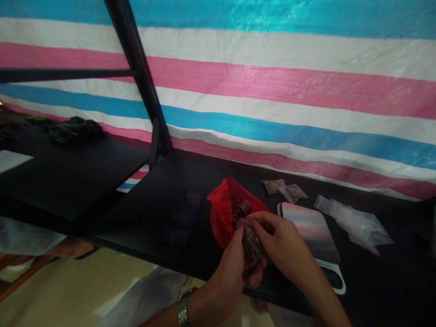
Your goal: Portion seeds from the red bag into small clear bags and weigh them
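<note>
My left hand point(229, 272), with a metal watch point(183, 309) on its wrist, is closed around a small clear plastic bag point(251, 247) of dark brown bits. At the bag's top edge my right hand point(277, 238) pinches with thumb and fingers; whether the mouth is sealed I cannot tell. Just behind the hands stands a red plastic bag point(220, 209), its mouth spread wide, with loose brown pieces point(235, 202) inside. Something dark reddish point(243, 208) lies on these pieces, its kind unclear.
A flat kitchen scale point(308, 227) sits right of my hands on the black table point(136, 227). Behind it lie two small filled bags point(284, 188); flat clear bags point(357, 222) are farther right. A black frame post point(143, 77) and striped sheeting point(289, 86) rise behind.
</note>
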